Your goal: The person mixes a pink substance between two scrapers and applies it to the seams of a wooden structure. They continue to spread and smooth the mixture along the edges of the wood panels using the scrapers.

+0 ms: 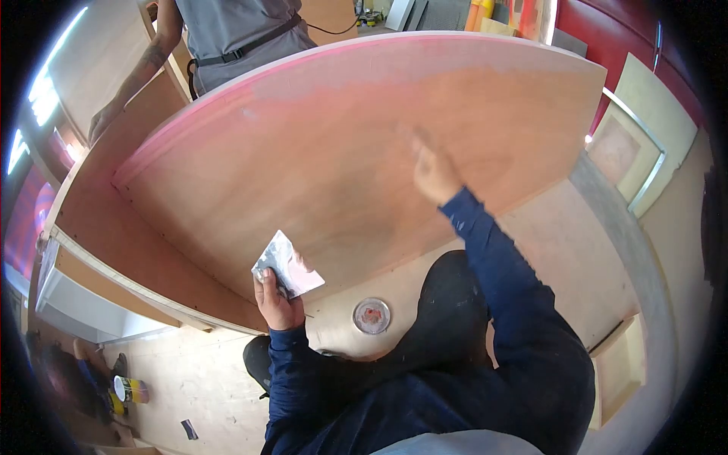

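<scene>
L hand (277, 302), lower centre, grips pale spreader (288, 265) by plywood panel (318, 159) edge. R hand (434, 173) blurred on panel mid-frame; spread can't tell. Risk imo: pushing shifts panel; knee hits tin (371, 315) below.

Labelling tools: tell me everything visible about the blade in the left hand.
The blade is a thin, flat, roughly square sheet, metallic grey, smeared with pale pink paste. The left hand grips its lower edge, holding it tilted in front of the lower edge of the plywood panel. Whether it touches the panel cannot be told.
</scene>
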A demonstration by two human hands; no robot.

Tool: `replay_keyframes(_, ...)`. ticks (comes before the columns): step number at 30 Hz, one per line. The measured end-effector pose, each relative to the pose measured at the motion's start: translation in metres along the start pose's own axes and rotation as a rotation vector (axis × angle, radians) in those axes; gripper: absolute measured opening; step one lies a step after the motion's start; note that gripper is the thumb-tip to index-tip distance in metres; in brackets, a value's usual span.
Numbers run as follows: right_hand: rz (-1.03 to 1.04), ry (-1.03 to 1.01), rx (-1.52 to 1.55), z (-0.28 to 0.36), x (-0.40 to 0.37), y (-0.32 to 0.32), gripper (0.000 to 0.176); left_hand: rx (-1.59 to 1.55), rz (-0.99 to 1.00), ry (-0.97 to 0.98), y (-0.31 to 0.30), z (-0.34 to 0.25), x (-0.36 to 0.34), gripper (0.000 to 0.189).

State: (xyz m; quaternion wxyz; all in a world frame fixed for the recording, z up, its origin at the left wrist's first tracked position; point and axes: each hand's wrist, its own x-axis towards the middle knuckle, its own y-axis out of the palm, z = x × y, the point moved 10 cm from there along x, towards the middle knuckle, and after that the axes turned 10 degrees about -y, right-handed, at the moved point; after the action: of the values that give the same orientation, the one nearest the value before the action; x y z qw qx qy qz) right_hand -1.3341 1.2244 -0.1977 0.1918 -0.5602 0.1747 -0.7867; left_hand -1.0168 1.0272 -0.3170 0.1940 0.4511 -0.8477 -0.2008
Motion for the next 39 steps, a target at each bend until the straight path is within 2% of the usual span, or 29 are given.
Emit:
replay_keyframes(2,-0.23,0.007,-0.126,-0.007,0.044,-0.053,0.052,-0.23,-0.007,-0.094,-0.027,0.025,-0.004,0.022)
replay_keyframes(3,-0.324,-0.016,-0.184,-0.01,0.061,-0.071,0.048,-0.229,-0.006,-0.096,-0.04,0.034,-0.008,0.022)
replay_keyframes(5,-0.454,-0.045,-0.303,-0.038,0.086,-0.085,0.047,0.158,-0.187,-0.126,-0.072,0.047,-0.017,0.021)
replay_keyframes(9,-0.529,-0.016,-0.363,-0.053,0.118,-0.086,0.049,-0.053,-0.15,-0.176,-0.073,0.055,-0.022,0.02)
replay_keyframes(11,-0.493,0.153,-0.402,-0.066,0.127,-0.075,0.056,-0.189,-0.126,-0.205,-0.074,0.059,-0.025,0.02)
replay_keyframes(14,-0.505,0.155,-0.463,-0.025,0.134,-0.048,0.05,-0.2,-0.143,-0.23,-0.077,0.064,-0.023,0.02)
replay_keyframes(17,-0.421,0.198,-0.181,0.015,0.139,-0.002,0.055,-0.222,-0.13,-0.236,-0.07,0.065,-0.023,0.02)
replay_keyframes(22,-0.352,0.093,-0.353,0.114,0.15,0.051,0.053,-0.25,-0.099,-0.223,-0.065,0.065,-0.024,0.021)
replay_keyframes(24,-0.356,0.064,-0.334,0.148,0.153,0.072,0.054,0.228,0.02,-0.157,-0.056,0.053,-0.02,0.021)
replay_keyframes(25,-0.365,0.036,-0.316,0.167,0.154,0.082,0.055,-0.251,-0.066,-0.228,-0.057,0.063,-0.025,0.022)
replay_keyframes(26,-0.361,0.037,-0.31,0.184,0.156,0.091,0.055,-0.248,-0.073,-0.228,-0.057,0.062,-0.025,0.022)
replay_keyframes(28,-0.295,0.105,-0.177,0.205,0.159,0.114,0.053,-0.274,-0.079,-0.246,-0.06,0.067,-0.025,0.022)
replay_keyframes(29,-0.295,0.108,-0.172,0.217,0.16,0.125,0.053,0.023,-0.162,-0.196,-0.078,0.066,-0.032,0.023)
replay_keyframes(32,-0.297,0.047,-0.132,0.242,0.155,0.146,0.05,0.138,-0.198,-0.207,-0.065,0.047,-0.029,0.024)
replay_keyframes(33,-0.137,-0.073,0.113,0.253,0.154,0.168,0.048,0.142,-0.199,-0.207,-0.069,0.049,-0.028,0.024)
replay_keyframes(34,0.026,-0.192,0.358,0.268,0.146,0.187,0.045,-0.057,-0.159,-0.213,-0.074,0.056,-0.025,0.026)
replay_keyframes(35,0.034,-0.267,0.471,0.268,0.129,0.192,0.042,-0.257,-0.115,-0.213,-0.078,0.058,-0.022,0.028)
replay_keyframes(36,0.042,-0.349,0.583,0.265,0.108,0.191,0.039,-0.255,-0.114,-0.204,-0.083,0.055,-0.02,0.028)
replay_keyframes(38,0.105,-0.327,0.807,0.253,0.057,0.174,0.039,-0.513,-0.184,-0.345,-0.097,0.069,-0.023,0.031)
replay_keyframes(39,0.161,-0.258,0.905,0.246,0.032,0.172,0.042,-0.542,-0.187,-0.34,-0.105,0.074,-0.02,0.032)
